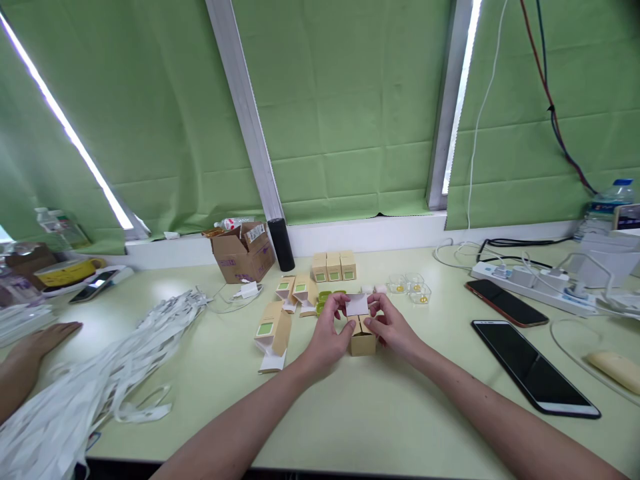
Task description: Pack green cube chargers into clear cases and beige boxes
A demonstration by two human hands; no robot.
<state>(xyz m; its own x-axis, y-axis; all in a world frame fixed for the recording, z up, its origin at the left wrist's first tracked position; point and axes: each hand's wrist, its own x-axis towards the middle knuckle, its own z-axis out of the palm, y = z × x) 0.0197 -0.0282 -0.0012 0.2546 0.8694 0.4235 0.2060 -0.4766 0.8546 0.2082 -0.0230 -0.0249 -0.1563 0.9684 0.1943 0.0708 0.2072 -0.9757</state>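
A small brown cardboard box point(363, 344) stands on the table between my hands, its white-lined lid flap point(357, 305) raised at the far side. My left hand point(330, 333) grips its left side, thumb on the top flaps. My right hand point(393, 325) holds the right side, its thumb also on top. To the left lie open boxes with green labels point(273, 328). Behind my left hand are green plastic pieces point(324, 295). Three closed boxes point(334, 266) stand in a row at the back. Clear containers with small yellow items point(419, 293) sit to the right.
White strips point(115, 353) spread over the left, beside another person's hand point(47, 337). A brown carton point(243, 253) and black cylinder point(281, 245) stand at the back. Two phones point(533, 367) point(505, 302), a power strip point(535, 288) and cables lie right.
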